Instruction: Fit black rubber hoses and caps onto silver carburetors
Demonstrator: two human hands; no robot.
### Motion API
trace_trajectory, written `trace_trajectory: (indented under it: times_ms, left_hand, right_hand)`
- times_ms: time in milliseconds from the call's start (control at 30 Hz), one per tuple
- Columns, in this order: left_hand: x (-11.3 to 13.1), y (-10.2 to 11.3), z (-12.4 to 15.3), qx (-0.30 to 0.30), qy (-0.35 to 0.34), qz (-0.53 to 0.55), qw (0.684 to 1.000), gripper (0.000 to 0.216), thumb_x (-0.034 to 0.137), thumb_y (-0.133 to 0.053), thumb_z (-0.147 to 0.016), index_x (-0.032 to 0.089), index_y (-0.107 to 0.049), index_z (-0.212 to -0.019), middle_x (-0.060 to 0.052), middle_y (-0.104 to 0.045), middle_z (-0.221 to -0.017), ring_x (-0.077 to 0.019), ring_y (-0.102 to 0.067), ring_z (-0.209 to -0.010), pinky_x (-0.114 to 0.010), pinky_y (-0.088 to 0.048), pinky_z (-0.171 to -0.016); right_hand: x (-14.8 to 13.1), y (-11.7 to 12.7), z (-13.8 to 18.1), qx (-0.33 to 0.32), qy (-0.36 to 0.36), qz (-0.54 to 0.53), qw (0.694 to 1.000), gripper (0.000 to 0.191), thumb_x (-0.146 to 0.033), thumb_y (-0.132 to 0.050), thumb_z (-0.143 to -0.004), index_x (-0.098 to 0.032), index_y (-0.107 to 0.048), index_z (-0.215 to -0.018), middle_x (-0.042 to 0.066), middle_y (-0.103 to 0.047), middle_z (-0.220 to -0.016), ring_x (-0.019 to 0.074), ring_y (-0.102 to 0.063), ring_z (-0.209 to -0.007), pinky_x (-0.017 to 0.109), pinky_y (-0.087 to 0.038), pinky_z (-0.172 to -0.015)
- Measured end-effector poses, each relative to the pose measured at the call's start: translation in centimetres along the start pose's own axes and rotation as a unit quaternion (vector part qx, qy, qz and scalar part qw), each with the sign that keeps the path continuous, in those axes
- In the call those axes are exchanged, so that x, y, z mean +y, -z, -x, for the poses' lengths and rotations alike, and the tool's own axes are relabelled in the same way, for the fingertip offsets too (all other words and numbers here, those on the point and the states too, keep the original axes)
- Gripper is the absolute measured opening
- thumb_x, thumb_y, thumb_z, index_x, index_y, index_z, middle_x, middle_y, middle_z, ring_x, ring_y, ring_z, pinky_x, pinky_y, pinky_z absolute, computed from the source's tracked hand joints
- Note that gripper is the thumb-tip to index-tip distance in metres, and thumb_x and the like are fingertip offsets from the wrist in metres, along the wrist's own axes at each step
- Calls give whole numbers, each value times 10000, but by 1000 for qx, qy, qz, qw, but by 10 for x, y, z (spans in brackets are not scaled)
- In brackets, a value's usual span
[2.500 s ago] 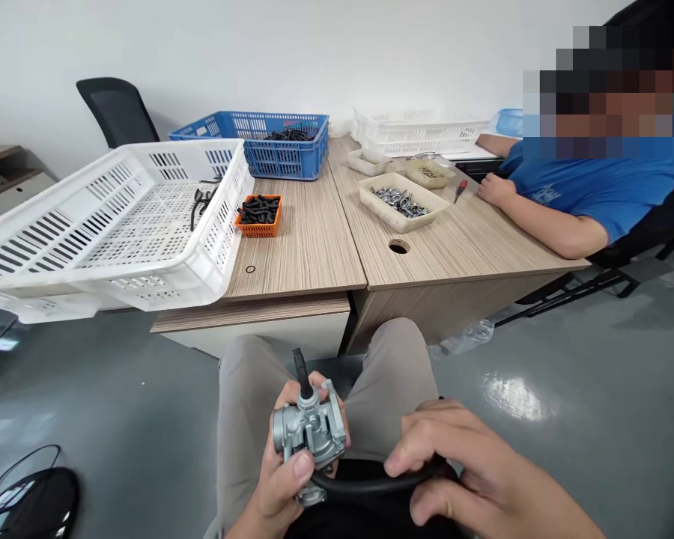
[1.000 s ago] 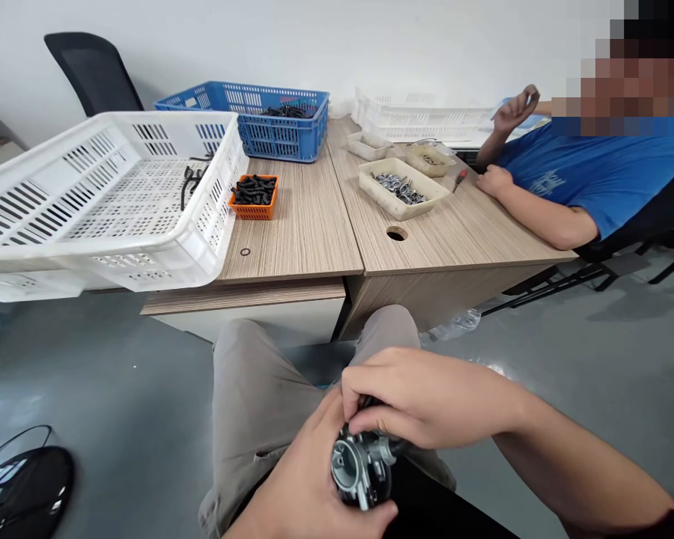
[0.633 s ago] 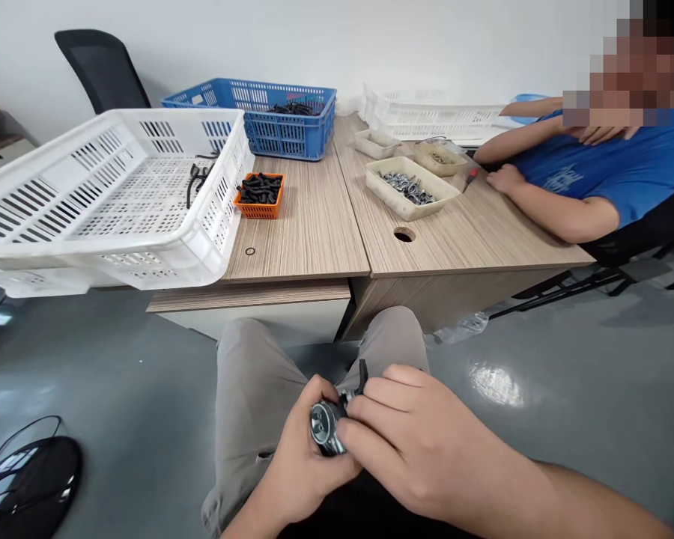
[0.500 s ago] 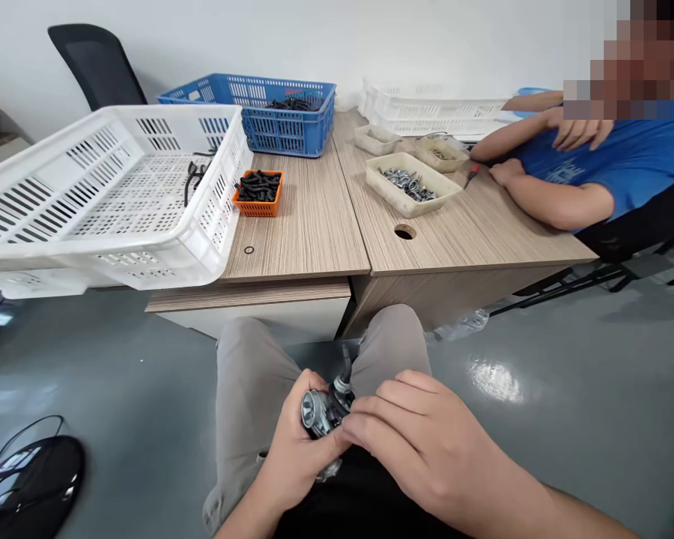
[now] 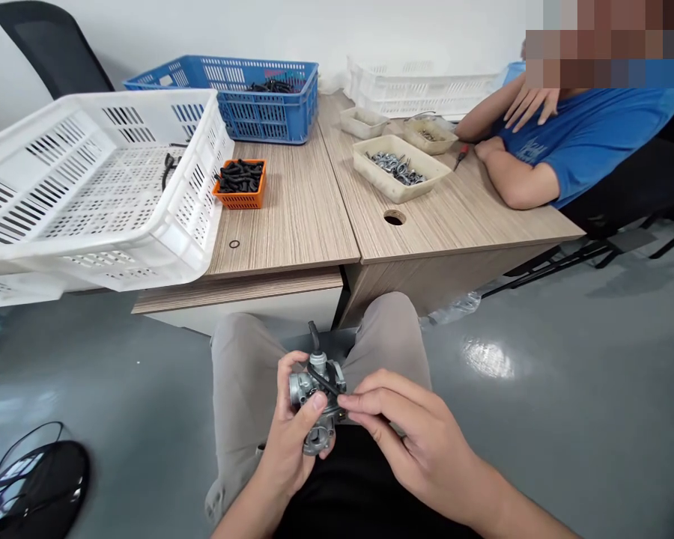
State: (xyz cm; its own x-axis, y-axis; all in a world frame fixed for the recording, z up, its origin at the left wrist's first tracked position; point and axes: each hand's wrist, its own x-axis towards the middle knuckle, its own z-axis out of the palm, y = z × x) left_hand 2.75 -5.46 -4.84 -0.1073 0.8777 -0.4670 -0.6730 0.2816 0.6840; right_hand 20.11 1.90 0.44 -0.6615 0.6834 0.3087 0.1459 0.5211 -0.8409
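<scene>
Over my lap I hold a small silver carburetor (image 5: 316, 397) with a short black hose stub on top. My left hand (image 5: 292, 442) is wrapped round its body, thumb across the front. My right hand (image 5: 413, 442) pinches a thin black hose (image 5: 323, 380) that lies across the carburetor's top, fingertips touching the part's right side. My knees in beige trousers (image 5: 247, 374) sit just behind.
Ahead stand two wooden desks (image 5: 308, 224) with a big white crate (image 5: 90, 187), a blue crate (image 5: 230, 97), an orange tray of black hose pieces (image 5: 240, 182) and a beige tray of metal clips (image 5: 398, 176). A person in a blue shirt (image 5: 584, 135) sits at the right. Grey floor lies all around.
The carburetor has turned upright in my left hand. My right hand has slid off its top to the right side and now pinches the thin hose. The view shifted slightly.
</scene>
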Motion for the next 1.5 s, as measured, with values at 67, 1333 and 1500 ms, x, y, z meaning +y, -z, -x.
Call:
trace_trajectory:
  times_ms: [67,1333,1500]
  left_hand:
    - [-4,4,0,6,-9,-32,999,770,553,-775,-890,464,-274,-1468,54,-633,-984,-61,-531,-534,-176,-487,-420]
    - [-2,58,34,-97,-23,-542,834,319,454,-475,-1084,327,-678,-1295,-36,-716,-1278,-229,-641,-1176,-386,-489,-1069]
    - [-1,57,37,-99,-25,-542,834,325,441,-460,-1092,347,-645,-1342,-31,-696,-1330,-219,-642,-1202,-374,-491,-1078]
  right_hand:
    - [0,-1,0,-12,1,-4,1000,288,-69,-583,-1041,-212,-708,-1258,42,-678,-1046,124,-655,-921,237,-565,-811]
    - [22,2,39,-219,-289,-152,920,194,-244,-626,-1056,-290,-784,-1159,0,-776,-1147,152,-737,-1046,289,-584,-960]
    - [23,1,37,-214,-300,-109,923,173,-207,-659,-1033,-273,-737,-1173,-14,-786,-1052,157,-737,-977,275,-571,-877]
